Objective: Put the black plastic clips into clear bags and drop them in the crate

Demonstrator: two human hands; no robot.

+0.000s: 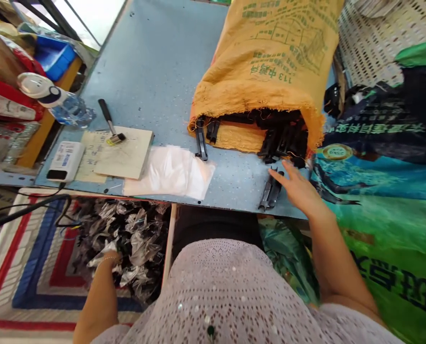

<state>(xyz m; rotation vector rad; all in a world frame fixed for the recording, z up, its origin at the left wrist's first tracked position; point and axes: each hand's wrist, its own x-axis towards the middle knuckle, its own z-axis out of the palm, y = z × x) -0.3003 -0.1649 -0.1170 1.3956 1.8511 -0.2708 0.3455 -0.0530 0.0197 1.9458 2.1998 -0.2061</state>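
My right hand [300, 186] is at the table's front edge with its fingers apart and holds nothing. Beside its fingertips lie a couple of black plastic parts [271, 191]; whether the fingers touch them I cannot tell. Just behind is the mouth of an orange woven sack [259, 91], with several similar black parts [280, 138] in it. My left hand [111, 258] reaches low into a basket [5, 286] at the left, among black parts in clear plastic bags [137, 239]. Its fingers are hidden there. A single black part [200, 141] juts from the sack's left corner.
Clear plastic bags [169, 172] lie flat on the blue table [155, 62]. Left of them are a notepad [126, 153], a black-handled brush [111, 124], a white device [65, 161] and a water bottle [69, 107]. Printed sacks [377, 215] crowd the right side.
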